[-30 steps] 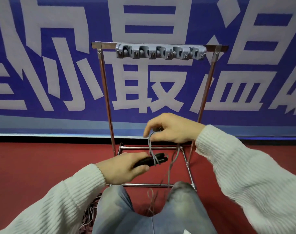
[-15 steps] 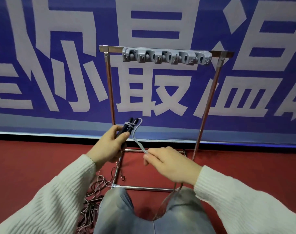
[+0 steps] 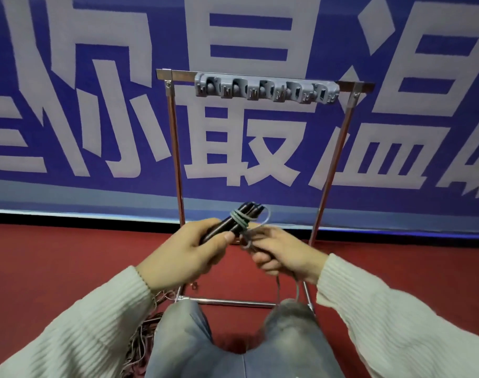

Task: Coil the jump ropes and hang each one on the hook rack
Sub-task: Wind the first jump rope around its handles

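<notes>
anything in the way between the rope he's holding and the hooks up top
Nothing visible. The jump rope, held by the left hand and right hand, has open space up to the hook rack.

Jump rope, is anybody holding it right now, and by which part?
Yes. The left hand grips the jump rope's black handles near their lower ends, and the right hand pinches the grey cord just beside the wraps around the handles.

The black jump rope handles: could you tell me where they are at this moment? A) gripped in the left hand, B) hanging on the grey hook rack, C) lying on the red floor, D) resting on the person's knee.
A: the left hand grips the black handles, cord wound round them, well below the hook rack, which carries no rope.
</notes>
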